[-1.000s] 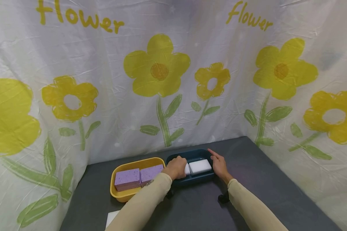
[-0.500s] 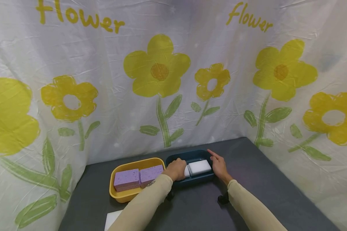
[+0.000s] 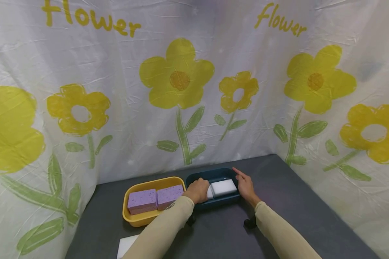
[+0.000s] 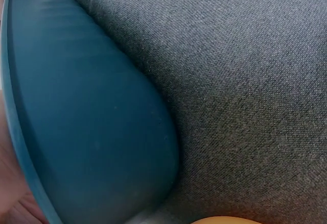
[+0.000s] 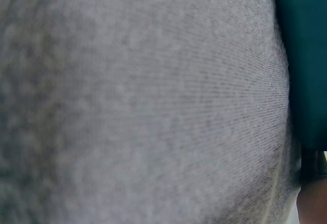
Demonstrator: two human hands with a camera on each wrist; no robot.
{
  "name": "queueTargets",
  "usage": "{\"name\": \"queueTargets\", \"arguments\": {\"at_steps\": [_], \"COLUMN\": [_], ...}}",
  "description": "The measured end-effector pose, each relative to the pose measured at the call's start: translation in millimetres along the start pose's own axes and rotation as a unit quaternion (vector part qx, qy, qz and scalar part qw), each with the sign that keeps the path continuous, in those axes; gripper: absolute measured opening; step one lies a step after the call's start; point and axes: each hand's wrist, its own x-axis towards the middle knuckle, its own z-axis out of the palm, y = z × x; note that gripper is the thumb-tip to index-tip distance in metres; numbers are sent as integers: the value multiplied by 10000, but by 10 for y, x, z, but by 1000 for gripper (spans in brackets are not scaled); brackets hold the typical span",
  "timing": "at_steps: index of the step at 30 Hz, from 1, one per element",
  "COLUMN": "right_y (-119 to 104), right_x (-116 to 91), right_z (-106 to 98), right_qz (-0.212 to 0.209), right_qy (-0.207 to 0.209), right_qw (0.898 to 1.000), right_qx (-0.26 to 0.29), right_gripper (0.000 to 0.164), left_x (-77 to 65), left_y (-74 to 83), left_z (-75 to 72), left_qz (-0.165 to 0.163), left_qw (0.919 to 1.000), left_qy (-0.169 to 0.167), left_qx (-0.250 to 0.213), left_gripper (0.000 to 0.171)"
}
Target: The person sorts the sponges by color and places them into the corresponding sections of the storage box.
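Note:
In the head view my left hand [image 3: 197,190] reaches over the near left part of a dark blue tray [image 3: 218,202]. Its curled fingers grip a white sponge [image 3: 210,193], mostly hidden under the hand. Right beside it in the tray lies a second white sponge [image 3: 224,187], flat. My right hand [image 3: 246,186] rests against the tray's right end, index finger stretched along the rim. The left wrist view shows the tray's outer wall [image 4: 97,106] with part of the left hand [image 4: 10,178] past its rim. In the right wrist view a finger [image 5: 312,203] appears beside the tray.
A yellow tray [image 3: 139,222] stands directly left of the blue one, holding purple sponges [image 3: 142,200] side by side. A white block [image 3: 126,245] lies at the near left, partly behind the left sleeve. A flower-printed curtain [image 3: 126,151] borders the grey table [image 3: 220,230] at the back and sides.
My left hand has sunk very slightly into the blue tray with the white sponge. The right hand and the trays have stayed put.

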Motion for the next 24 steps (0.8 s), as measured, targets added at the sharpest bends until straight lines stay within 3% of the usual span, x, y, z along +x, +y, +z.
{"name": "queueTargets", "arguments": {"at_steps": [16,24], "right_y": [22,-2], "right_x": [12,-16], "right_z": [15,6], "right_qz": [35,-31], "right_qy": [16,-23], "right_qw": [10000,9999], "right_qx": [52,111], "right_gripper": [48,48], "left_x": [-6,125], "left_y": [-28,-185], "left_z": [42,128], "left_qz": [-15,38], "left_qw": [9998,9999], "left_qy": [176,119], "left_qx": [38,29], "left_gripper": [31,36]}}
